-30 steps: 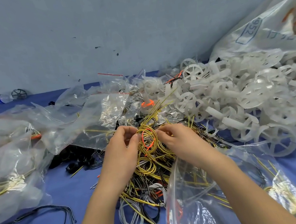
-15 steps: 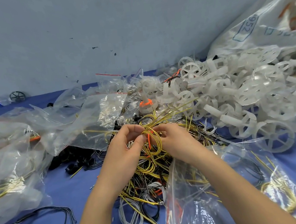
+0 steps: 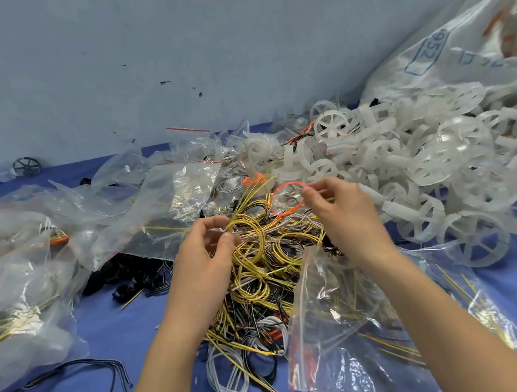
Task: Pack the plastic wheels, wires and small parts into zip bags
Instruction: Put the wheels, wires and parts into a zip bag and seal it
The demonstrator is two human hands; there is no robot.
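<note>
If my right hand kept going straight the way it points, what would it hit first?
Probably the white wheels at the pile's left edge, just past the orange loop that the right hand pinches. Depth is unclear; it might pass above them toward the clear bags.

Even, bright light; glare on zip bags (image 3: pixel 192 186); soft focus, wide-angle bending at edges.

The wires (image 3: pixel 259 275) lie at the centre of the desk (image 3: pixel 120 322), bags (image 3: pixel 33 251) to the left, wheels (image 3: pixel 423 172) to the right. A sack (image 3: pixel 458 47) lies behind the wheels.
</note>
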